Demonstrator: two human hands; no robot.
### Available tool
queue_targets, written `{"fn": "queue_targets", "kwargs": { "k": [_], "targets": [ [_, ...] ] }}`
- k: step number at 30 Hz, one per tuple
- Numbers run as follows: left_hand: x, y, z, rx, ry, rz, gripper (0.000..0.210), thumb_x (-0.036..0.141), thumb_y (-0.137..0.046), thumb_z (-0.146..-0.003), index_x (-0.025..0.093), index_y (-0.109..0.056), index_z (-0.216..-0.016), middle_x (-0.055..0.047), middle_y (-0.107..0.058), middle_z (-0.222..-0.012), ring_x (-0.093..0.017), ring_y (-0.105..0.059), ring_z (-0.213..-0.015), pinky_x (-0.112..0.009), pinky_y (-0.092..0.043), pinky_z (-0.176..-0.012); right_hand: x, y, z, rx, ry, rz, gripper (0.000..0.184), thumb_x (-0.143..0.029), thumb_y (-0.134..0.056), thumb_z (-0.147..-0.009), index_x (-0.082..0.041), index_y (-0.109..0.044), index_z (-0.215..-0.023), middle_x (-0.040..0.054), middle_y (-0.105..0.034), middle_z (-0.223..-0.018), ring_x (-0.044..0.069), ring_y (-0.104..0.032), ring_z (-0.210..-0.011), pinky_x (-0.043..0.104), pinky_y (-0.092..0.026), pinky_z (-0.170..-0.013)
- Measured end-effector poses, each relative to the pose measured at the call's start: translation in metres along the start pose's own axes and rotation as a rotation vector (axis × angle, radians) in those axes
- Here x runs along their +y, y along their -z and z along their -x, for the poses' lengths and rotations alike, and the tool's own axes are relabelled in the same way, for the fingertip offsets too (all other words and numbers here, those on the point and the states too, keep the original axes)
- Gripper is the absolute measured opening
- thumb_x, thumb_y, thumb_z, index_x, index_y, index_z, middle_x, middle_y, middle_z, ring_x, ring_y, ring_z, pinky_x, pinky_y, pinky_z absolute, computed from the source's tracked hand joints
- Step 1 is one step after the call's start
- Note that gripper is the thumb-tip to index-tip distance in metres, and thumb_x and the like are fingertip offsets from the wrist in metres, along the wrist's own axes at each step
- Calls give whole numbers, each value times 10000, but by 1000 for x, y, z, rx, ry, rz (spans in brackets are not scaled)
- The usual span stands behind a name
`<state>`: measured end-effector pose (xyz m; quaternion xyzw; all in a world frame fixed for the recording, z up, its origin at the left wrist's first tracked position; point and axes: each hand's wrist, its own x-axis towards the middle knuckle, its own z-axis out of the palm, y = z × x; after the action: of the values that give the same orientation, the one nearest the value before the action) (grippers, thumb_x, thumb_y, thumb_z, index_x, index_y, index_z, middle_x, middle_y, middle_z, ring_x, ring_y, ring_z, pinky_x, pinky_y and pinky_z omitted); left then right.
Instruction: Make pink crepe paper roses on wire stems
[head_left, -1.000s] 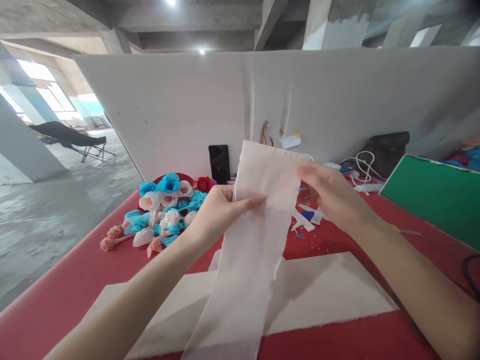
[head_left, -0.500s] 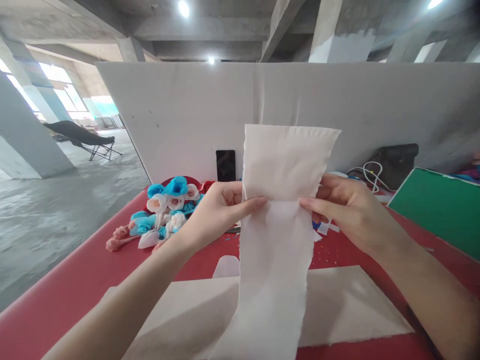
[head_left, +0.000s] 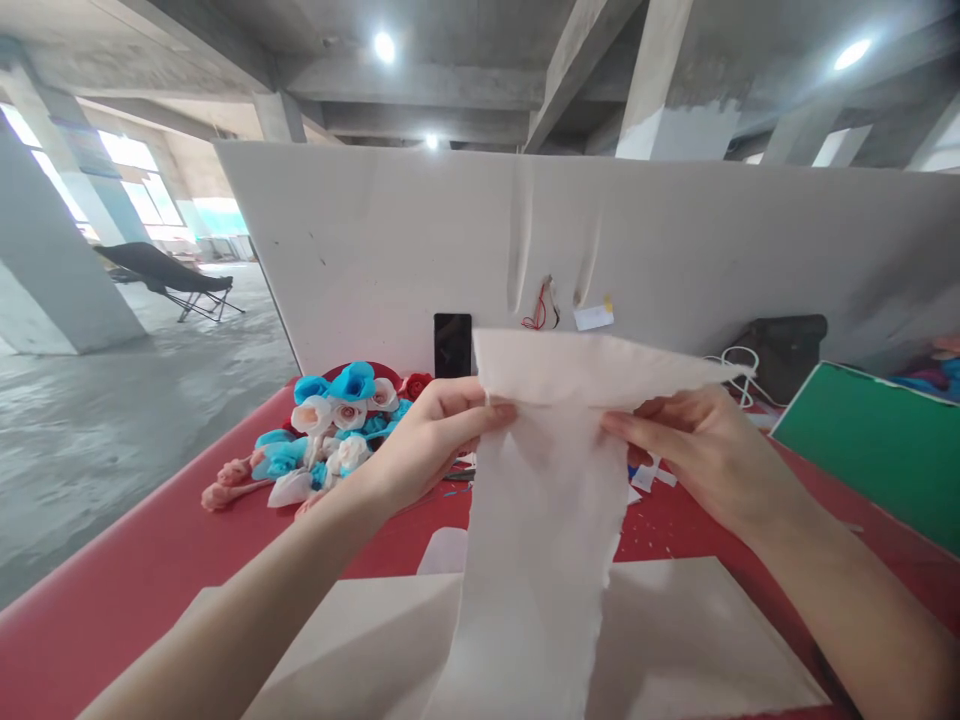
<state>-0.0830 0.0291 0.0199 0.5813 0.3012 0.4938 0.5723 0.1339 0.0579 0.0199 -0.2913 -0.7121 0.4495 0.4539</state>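
A long strip of white crepe paper [head_left: 544,540] hangs between my hands, its side edges ragged. My left hand [head_left: 442,435] pinches the left edge, thumb in front and fingers behind. On the right edge my right hand [head_left: 682,440] pinches at about the same height. A crosswise crease runs between my two thumbs. Above it the paper's top part tilts away and juts out to the right. The strip's lower end runs down over a wide pale sheet [head_left: 360,630] lying on the red table [head_left: 142,560].
Blue, white and pink paper flowers [head_left: 330,430] are heaped at the left. A black phone [head_left: 452,345] leans against the white panel [head_left: 360,240]. To the right are a green board [head_left: 870,450], a dark bag [head_left: 784,355] and a white cable. Paper scraps [head_left: 652,475] lie behind my right hand.
The paper's top part stood upright before; now it tips away and looks much shorter. Both hands keep their pinch on the edges. The view has shifted slightly.
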Motion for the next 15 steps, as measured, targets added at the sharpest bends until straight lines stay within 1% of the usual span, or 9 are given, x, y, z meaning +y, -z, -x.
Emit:
{"fn": "queue_targets", "kwargs": {
  "k": [3,5,9,12,15],
  "targets": [
    [2,-2,1,51,-16,-41,129,193,-601,-753,208,-724,-717,13,-678,-695,-106,-614,-671,-168,-455,-564,-4,-1,2,-19,-4,-24,58,-299,-671,-730,-269,-702,-768,-21,-620,-676,69,-514,-562,163,-402,-480],
    [6,-3,2,56,-31,-78,164,170,-575,-732,213,-733,-747,7,-677,-729,-98,-591,-634,-168,-425,-515,-7,-2,3,-38,-21,-42,72,-292,-667,-722,-279,-715,-775,-10,-636,-701,79,-534,-572,167,-407,-471],
    [10,-6,4,33,-15,-95,255,118,-496,-715,215,-729,-684,30,-612,-604,-47,-429,-407,-182,-289,-369,-9,-2,6,-66,-32,-49,116,-240,-616,-751,-293,-719,-754,-11,-608,-624,73,-507,-521,163,-397,-439],
    [10,-7,4,13,-46,-99,285,85,-467,-696,209,-722,-668,37,-574,-536,-47,-391,-381,-188,-256,-353,-8,-1,6,-69,-19,-43,146,-213,-598,-744,-297,-718,-745,-12,-590,-604,74,-493,-510,166,-390,-428],
    [8,-5,3,-4,-70,-117,299,68,-449,-682,206,-713,-660,41,-562,-509,-52,-402,-383,-190,-254,-357,-8,1,6,-88,-11,8,191,-181,-569,-731,-298,-718,-753,-6,-584,-601,93,-510,-535,184,-390,-434]
  ]
}}
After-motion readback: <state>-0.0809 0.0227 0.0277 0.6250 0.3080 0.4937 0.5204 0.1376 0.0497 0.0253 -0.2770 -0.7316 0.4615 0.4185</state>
